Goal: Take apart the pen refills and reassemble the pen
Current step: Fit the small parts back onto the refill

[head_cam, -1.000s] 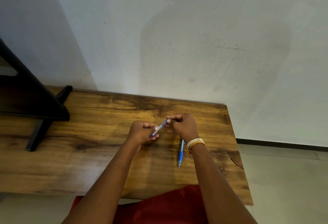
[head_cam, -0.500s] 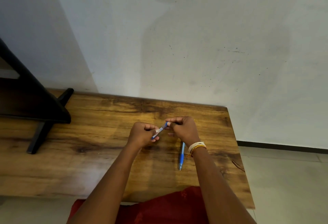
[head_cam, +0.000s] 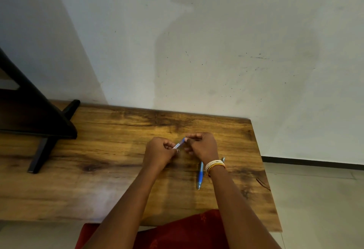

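Note:
A blue and clear pen (head_cam: 179, 144) is held slanted above the wooden table (head_cam: 110, 162), with both hands on it. My left hand (head_cam: 159, 153) grips its lower end in closed fingers. My right hand (head_cam: 202, 146) pinches its upper blue end. A second blue pen (head_cam: 200, 174) lies on the table just under my right wrist, tip toward me. A small metallic tip (head_cam: 223, 159) shows beside the bangles on that wrist; most of it is hidden.
A black stand (head_cam: 39, 130) with a slanted leg sits on the table's left part. The white wall runs along the far edge. The table's right edge drops to a tiled floor (head_cam: 315, 199). Red cloth (head_cam: 187, 233) covers my lap below the near edge.
Both hands stay on the held pen with almost no shift. The camera view has tilted a little, so the table sits slightly lower in the frame than one second ago.

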